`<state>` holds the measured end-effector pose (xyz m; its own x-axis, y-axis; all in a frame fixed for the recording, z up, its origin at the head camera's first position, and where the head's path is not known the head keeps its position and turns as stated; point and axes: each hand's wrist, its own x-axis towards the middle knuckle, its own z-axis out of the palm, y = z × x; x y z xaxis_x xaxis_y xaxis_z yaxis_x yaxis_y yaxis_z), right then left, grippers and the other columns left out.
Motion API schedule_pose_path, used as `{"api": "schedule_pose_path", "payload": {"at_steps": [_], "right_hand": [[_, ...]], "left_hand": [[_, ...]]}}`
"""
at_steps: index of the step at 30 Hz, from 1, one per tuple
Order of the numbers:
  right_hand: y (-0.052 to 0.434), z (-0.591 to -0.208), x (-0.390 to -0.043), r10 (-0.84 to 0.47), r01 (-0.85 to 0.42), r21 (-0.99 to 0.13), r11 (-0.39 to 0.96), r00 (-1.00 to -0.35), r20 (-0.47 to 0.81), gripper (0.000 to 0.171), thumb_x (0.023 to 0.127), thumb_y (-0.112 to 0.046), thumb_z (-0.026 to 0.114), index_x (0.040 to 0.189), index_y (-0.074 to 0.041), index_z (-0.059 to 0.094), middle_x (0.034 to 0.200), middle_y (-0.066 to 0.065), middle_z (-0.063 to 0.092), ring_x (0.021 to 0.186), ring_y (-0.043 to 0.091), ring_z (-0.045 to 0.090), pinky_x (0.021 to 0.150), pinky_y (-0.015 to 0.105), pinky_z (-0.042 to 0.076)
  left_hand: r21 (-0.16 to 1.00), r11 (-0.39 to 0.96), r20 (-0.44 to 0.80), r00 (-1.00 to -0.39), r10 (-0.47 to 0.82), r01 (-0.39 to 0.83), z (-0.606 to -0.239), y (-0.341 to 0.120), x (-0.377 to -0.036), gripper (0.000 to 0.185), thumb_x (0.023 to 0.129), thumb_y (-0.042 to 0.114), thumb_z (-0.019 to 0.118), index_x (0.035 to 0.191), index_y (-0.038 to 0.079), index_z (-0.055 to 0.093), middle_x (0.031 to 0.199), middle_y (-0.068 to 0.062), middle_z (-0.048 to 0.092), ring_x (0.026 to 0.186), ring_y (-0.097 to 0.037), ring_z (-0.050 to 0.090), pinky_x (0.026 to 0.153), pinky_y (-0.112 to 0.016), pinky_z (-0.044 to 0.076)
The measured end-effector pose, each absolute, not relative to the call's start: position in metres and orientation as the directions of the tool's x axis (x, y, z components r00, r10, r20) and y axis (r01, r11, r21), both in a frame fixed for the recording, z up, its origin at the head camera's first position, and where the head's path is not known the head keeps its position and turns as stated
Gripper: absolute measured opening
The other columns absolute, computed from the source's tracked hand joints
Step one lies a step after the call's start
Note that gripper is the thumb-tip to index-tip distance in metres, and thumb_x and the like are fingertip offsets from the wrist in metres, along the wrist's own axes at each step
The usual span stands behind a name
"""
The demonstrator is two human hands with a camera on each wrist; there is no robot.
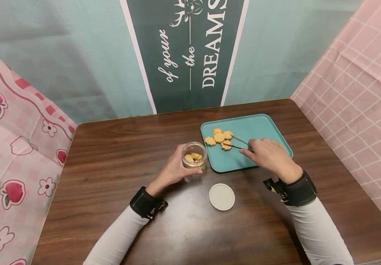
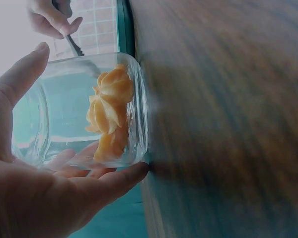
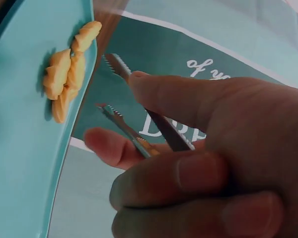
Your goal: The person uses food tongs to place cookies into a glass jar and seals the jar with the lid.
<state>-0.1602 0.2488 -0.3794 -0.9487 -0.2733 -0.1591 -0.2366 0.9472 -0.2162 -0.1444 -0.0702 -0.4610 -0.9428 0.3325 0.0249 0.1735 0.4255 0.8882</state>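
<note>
My left hand (image 1: 173,168) holds a clear glass jar (image 2: 69,111), its thumb and fingers around the side. The jar stands upright without a lid, and piped cookies (image 2: 109,99) lie at its bottom. My right hand (image 1: 271,156) grips metal tongs (image 3: 164,128) with serrated tips. The two tips are spread apart, with nothing pinched between them in the right wrist view. In the head view they overlap the right side of a cluster of several golden cookies (image 1: 219,137) on the left part of a teal tray (image 1: 256,132).
A round, pale lid (image 1: 221,197) lies on the brown wooden table (image 1: 117,154), in front of the tray and right of the jar. Behind the table hangs a teal cloth (image 1: 104,66) with lettering. Pink patterned cloths border both sides.
</note>
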Motion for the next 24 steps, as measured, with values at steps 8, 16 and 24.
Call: {"api": "schedule_pose_path", "payload": {"at_steps": [8, 16, 24], "right_hand": [[0.250, -0.385, -0.161, -0.266, -0.229, -0.188, 0.955, -0.943, -0.201, 0.039, 0.105, -0.042, 0.065, 0.081, -0.013, 0.060, 0.067, 0.001, 0.052, 0.061, 0.019, 0.051, 0.055, 0.034, 0.036], [0.249, -0.391, -0.163, -0.241, -0.205, -0.156, 0.966, -0.934, -0.263, 0.038, 0.105, -0.043, 0.064, 0.088, -0.009, 0.066, 0.073, 0.004, 0.060, 0.065, 0.022, 0.056, 0.056, 0.038, 0.042], [0.246, -0.394, -0.163, -0.210, -0.175, -0.137, 0.975, -0.929, -0.304, 0.043, 0.106, -0.046, 0.062, 0.080, -0.012, 0.063, 0.073, 0.006, 0.058, 0.068, 0.024, 0.057, 0.058, 0.041, 0.044]], "left_hand": [[0.884, 0.433, 0.023, -0.943, 0.333, 0.174, -0.461, -0.070, -0.144, 0.093, 0.077, 0.025, 0.098, 0.150, 0.009, 0.043, 0.148, -0.015, 0.061, 0.138, -0.031, 0.057, 0.115, -0.052, 0.042], [0.885, 0.429, 0.032, -0.943, 0.332, 0.181, -0.462, -0.070, -0.144, 0.092, 0.076, 0.025, 0.098, 0.149, 0.007, 0.044, 0.147, -0.016, 0.062, 0.136, -0.032, 0.058, 0.113, -0.053, 0.043], [0.888, 0.430, 0.015, -0.944, 0.330, 0.164, -0.461, -0.069, -0.144, 0.093, 0.076, 0.024, 0.098, 0.149, 0.009, 0.043, 0.148, -0.015, 0.060, 0.138, -0.032, 0.056, 0.114, -0.052, 0.042]]}}
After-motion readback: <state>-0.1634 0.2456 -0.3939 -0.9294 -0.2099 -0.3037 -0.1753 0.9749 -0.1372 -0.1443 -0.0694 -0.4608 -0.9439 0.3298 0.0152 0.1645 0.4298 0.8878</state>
